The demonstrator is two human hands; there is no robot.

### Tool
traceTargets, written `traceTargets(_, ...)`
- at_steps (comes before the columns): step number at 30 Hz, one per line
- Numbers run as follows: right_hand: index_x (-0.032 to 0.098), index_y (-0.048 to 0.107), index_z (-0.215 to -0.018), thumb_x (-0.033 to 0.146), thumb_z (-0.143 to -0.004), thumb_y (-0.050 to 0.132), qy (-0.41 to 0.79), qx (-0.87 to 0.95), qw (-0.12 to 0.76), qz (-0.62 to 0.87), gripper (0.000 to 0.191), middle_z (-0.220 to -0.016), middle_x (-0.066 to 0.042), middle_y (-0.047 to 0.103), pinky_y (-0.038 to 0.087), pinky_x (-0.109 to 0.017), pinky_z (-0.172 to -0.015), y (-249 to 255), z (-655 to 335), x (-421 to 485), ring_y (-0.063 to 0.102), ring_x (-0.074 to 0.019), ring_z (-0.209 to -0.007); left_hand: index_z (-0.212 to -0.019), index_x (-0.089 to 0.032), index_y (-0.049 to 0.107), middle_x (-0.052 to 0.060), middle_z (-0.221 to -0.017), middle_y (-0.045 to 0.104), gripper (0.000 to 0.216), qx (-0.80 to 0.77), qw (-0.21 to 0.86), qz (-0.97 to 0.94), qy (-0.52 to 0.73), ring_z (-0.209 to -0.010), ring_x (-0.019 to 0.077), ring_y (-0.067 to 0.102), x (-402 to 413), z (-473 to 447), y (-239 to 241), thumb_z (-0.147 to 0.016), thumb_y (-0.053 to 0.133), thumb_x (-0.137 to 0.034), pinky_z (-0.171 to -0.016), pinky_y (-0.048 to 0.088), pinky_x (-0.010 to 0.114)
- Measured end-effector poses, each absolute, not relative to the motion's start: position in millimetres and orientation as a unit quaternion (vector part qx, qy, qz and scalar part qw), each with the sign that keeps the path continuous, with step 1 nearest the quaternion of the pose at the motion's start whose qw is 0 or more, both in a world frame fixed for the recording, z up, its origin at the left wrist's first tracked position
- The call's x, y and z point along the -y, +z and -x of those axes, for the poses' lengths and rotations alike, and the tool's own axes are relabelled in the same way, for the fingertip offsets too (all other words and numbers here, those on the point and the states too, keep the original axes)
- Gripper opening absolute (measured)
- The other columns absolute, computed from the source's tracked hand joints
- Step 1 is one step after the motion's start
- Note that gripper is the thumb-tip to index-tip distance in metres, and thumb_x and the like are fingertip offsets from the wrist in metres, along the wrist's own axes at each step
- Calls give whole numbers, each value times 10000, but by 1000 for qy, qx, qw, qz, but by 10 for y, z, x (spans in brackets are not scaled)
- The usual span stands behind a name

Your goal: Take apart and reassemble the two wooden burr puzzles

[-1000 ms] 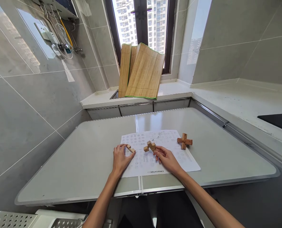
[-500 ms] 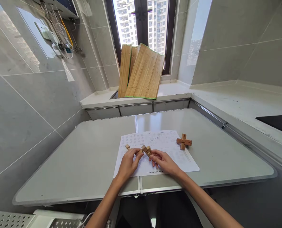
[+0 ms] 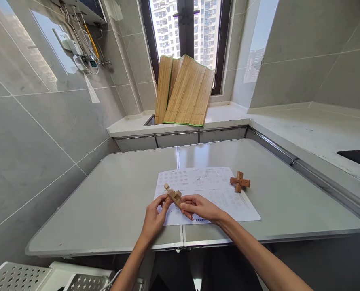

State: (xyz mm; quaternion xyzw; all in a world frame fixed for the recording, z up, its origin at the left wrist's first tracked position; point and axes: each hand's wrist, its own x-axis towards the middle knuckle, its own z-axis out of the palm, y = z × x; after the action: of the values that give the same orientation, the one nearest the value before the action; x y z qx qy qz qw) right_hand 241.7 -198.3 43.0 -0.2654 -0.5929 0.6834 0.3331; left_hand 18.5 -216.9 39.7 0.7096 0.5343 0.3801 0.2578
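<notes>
The left hand (image 3: 154, 217) pinches the near-left end of the wooden puzzle cluster (image 3: 174, 195), held just above the printed sheet (image 3: 216, 194); the right hand (image 3: 200, 206) clamps its right side. Better to keep both grips firm and slide pieces squarely. A finished wooden cross (image 3: 240, 182) lies far right.

Home kitchen (tiled walls (image 3: 46, 121), countertop (image 3: 304, 125))

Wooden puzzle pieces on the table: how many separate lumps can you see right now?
3. One wooden cluster is held between the left hand and right hand; a small block lies on the printed sheet behind it; an assembled cross sits at the sheet's right edge. Fingers may hide more.
</notes>
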Motion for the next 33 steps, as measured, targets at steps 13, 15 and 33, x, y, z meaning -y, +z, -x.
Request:
traceTargets(13, 198, 701, -1056, 442, -936, 598, 465, 638, 427, 440, 290, -833, -19, 715, 480, -278, -648, 447, -2046, 1940, 629, -154, -662, -918, -226, 685, 60, -876, 750, 303, -631, -1, -669, 392, -830, 262, 681, 2042, -39, 320, -955, 558, -499, -864, 485, 416)
traceTargets(15, 202, 702, -1018, 395, -959, 569, 352, 672, 352, 548, 242, -877, -28, 739, 464, -273, -678, 398, -2108, 1779, 664, -173, -761, -867, -229, 671, 49, -826, 751, 298, -657, -29, -660, 365, -781, 256, 681, 1991, 48, 300, -952, 565, -494, -853, 465, 424)
traceTargets(33, 176, 688, -1051, 235, -914, 586, 227, 759, 176, 584, 181, -997, -97, 755, 395, -303, -705, 325, -1927, 1520, 687, -258, -932, -1266, -214, 525, 69, -1041, 686, 519, -617, 26, -736, 277, -973, 289, 666, 1918, 21, 138, -838, 710, -442, -901, 479, 438)
